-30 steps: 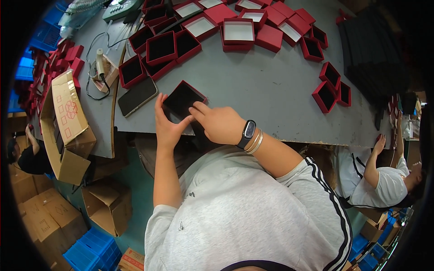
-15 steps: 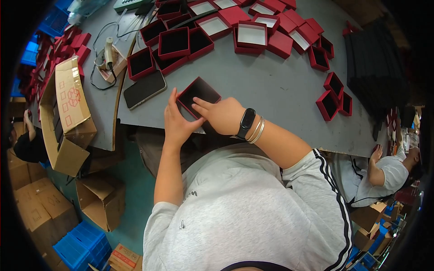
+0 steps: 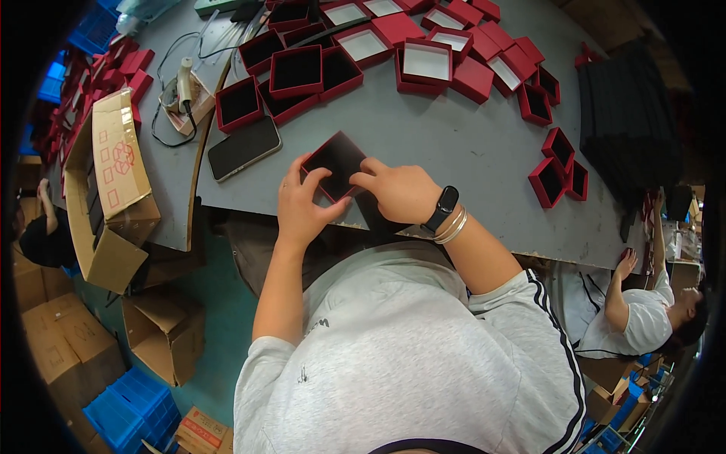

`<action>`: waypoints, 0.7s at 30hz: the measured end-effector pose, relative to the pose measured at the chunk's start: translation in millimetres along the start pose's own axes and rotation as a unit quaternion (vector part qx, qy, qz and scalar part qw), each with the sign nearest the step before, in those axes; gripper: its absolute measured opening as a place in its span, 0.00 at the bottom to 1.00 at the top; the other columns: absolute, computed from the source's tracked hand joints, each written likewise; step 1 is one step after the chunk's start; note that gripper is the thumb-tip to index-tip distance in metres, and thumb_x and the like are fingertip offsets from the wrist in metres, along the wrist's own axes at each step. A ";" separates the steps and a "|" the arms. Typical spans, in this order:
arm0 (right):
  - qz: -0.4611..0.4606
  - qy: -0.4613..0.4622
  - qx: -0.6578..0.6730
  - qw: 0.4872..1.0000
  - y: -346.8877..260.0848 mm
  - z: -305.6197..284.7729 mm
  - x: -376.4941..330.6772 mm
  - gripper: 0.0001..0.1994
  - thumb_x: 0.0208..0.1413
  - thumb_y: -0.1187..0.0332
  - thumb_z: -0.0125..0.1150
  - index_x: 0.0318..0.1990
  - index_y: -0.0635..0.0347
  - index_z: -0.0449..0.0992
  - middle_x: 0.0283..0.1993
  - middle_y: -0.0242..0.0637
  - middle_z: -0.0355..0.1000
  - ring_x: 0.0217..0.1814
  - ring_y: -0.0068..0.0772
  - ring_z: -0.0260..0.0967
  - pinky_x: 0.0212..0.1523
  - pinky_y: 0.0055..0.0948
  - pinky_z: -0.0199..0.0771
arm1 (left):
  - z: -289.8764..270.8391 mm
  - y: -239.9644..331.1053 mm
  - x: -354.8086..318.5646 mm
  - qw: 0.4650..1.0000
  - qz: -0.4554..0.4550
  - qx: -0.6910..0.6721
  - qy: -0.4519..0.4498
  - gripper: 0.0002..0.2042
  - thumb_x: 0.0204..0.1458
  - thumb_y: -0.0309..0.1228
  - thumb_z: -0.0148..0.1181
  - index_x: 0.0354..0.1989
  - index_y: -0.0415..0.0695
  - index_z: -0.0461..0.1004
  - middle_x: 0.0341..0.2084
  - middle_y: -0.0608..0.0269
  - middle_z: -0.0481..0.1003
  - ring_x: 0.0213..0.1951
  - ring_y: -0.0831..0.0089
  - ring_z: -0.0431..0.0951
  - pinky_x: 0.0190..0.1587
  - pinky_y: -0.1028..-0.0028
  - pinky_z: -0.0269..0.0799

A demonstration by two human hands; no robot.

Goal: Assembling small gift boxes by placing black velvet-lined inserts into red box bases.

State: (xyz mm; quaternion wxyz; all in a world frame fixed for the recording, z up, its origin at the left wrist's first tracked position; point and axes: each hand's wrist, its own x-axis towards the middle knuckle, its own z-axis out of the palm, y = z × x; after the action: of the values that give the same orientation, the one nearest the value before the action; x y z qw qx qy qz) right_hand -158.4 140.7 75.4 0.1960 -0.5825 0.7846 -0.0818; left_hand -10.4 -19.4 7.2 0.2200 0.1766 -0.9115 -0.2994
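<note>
A small open red box with a black inside (image 3: 342, 151) sits near the front edge of the grey table, one corner toward me. My left hand (image 3: 302, 206) holds its left side, with fingers bent over the rim and the thumb at the near corner. Across from it, my right hand (image 3: 402, 194) has its fingers curled and pressed against the box's right side, fingertips at the inner edge. Something dark and flat (image 3: 376, 215) shows below my right hand at the table edge; its kind is unclear. A black phone (image 3: 243, 149) lies to the left.
Several red boxes with black linings (image 3: 296, 72) and white-lined red ones (image 3: 427, 62) crowd the far side. Three small red boxes (image 3: 547, 178) sit right, near a dark stack (image 3: 624, 113). Left are a corded white-handled tool (image 3: 184, 85) and an open carton (image 3: 125, 163). Another person (image 3: 631, 318) works at right.
My right hand has drawn its fingers from flat across the box's inside to curled at its right side. My left fingers have bent inward over the rim. The box has shifted slightly right.
</note>
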 end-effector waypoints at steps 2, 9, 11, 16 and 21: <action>-0.059 0.030 0.027 0.997 4.4 0.7 0.7 0.24 0.49 0.77 0.57 0.56 0.44 0.73 0.56 0.33 0.69 0.32 0.45 0.76 0.32 0.39 0.76 | 0.5 -2.0 -1.0 1.000 0.009 -0.006 0.020 0.27 0.33 0.42 0.76 0.45 0.50 0.76 0.58 0.54 0.67 0.52 0.52 0.73 0.54 0.58 0.69; -0.063 0.071 0.046 0.994 -4.8 17.2 -3.4 0.20 0.50 0.75 0.58 0.52 0.43 0.75 0.52 0.34 0.69 0.32 0.42 0.76 0.30 0.35 0.76 | 6.3 2.3 -0.5 0.999 -0.013 0.026 0.031 0.36 0.34 0.42 0.75 0.55 0.44 0.70 0.58 0.55 0.67 0.57 0.54 0.70 0.58 0.59 0.65; -0.052 0.080 0.020 0.995 -9.3 27.1 4.1 0.19 0.50 0.74 0.59 0.51 0.43 0.75 0.50 0.34 0.69 0.32 0.41 0.76 0.30 0.35 0.76 | 9.0 0.7 0.5 0.999 -0.013 0.046 0.014 0.40 0.33 0.42 0.75 0.58 0.42 0.66 0.59 0.55 0.67 0.59 0.55 0.69 0.60 0.59 0.64; -0.043 0.100 0.011 0.994 -7.0 22.2 -2.9 0.15 0.50 0.71 0.59 0.46 0.42 0.77 0.45 0.34 0.69 0.32 0.39 0.76 0.30 0.36 0.76 | 5.8 8.2 4.5 0.999 -0.010 0.047 -0.011 0.42 0.33 0.45 0.76 0.60 0.44 0.66 0.59 0.56 0.67 0.60 0.56 0.67 0.62 0.57 0.61; 0.029 0.104 0.051 0.993 22.1 8.2 -55.8 0.18 0.49 0.75 0.56 0.48 0.44 0.78 0.46 0.33 0.69 0.39 0.40 0.75 0.35 0.38 0.76 | -0.3 26.3 8.2 0.990 0.058 0.082 -0.097 0.45 0.35 0.46 0.76 0.65 0.49 0.64 0.64 0.56 0.62 0.64 0.57 0.63 0.66 0.52 0.53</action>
State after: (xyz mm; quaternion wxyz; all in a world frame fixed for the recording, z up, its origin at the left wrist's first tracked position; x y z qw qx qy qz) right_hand -161.0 201.2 71.9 0.1446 -0.5375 0.8119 -0.1759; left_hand -22.1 -3.4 26.3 0.1321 0.1109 -0.9587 -0.2261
